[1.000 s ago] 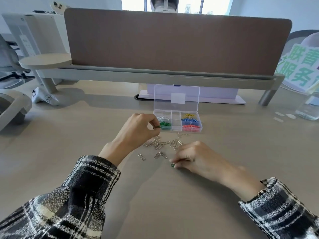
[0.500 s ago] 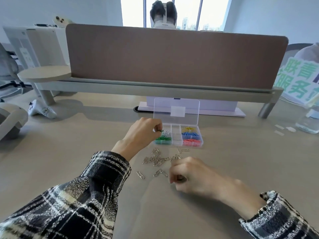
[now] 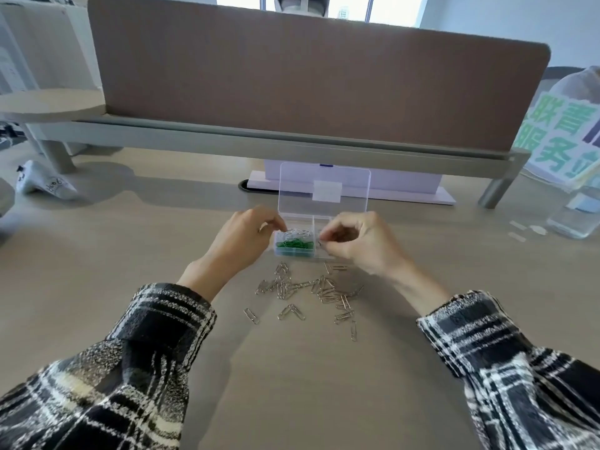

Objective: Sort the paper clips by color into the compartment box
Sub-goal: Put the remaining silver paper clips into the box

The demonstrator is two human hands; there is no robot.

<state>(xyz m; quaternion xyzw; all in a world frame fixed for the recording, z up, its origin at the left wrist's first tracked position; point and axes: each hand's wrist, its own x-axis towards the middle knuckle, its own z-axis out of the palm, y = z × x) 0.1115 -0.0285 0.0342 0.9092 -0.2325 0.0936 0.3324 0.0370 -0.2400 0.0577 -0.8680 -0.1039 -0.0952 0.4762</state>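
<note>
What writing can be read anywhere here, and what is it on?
"联青": upper row of the green-lettered sign at far right, cut off by the frame.
"服务": lower row, same sign.
White sticker on the box lid: no text readable.
Dark marks on the white controller: too blurred.

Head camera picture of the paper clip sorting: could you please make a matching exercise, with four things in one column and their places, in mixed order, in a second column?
Things
1. green paper clips
2. loose silver paper clips
3. clear lid
4. plastic bottle

Places
A. standing upright behind the compartments of the box
B. on the table, just in front of the box
C. at the far right of the table
D. in the near left compartment of the box

Right pairs: 1-D, 2-B, 3-A, 4-C.
</note>
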